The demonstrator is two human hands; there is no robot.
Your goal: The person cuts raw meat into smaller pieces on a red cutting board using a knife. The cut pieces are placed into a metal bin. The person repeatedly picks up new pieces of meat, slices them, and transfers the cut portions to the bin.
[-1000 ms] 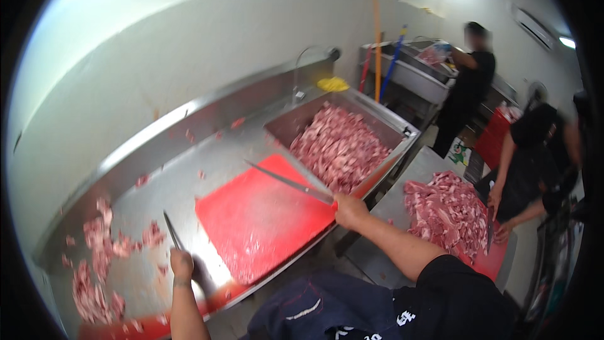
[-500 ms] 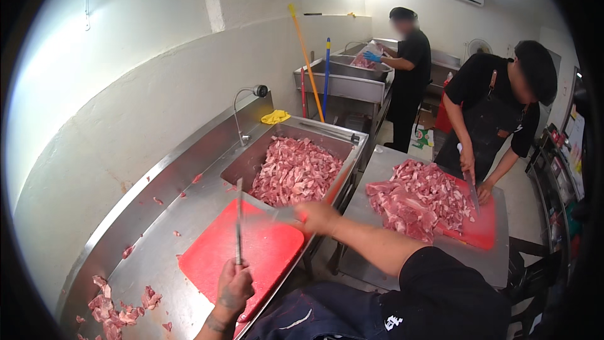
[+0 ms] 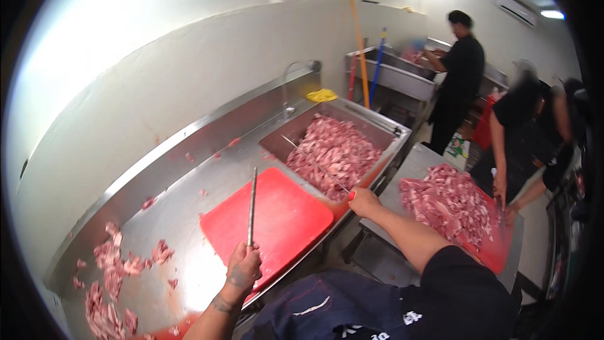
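My left hand [image 3: 244,266] is wrapped round the lower end of a honing steel [image 3: 252,204], which points upward in front of the red cutting board [image 3: 283,204]. Stretched out to the right, my right hand [image 3: 365,203] grips the red handle of a knife [image 3: 318,165]. The thin blade runs up and to the left over the sink's near edge and the meat, apart from the steel. Cut strips of raw meat [image 3: 340,151] are heaped in the sink [image 3: 274,145] beyond the board.
Meat scraps [image 3: 110,258] lie on the steel counter [image 3: 182,214] to the left. A yellow cloth [image 3: 321,95] rests by the faucet. At right, a co-worker cuts at a table with heaped meat [image 3: 443,204]; another person [image 3: 462,69] stands at the far sink.
My right hand has swung the knife away from the steel, to the right and upward. The left hand still holds the steel upright. The whole view has shifted.
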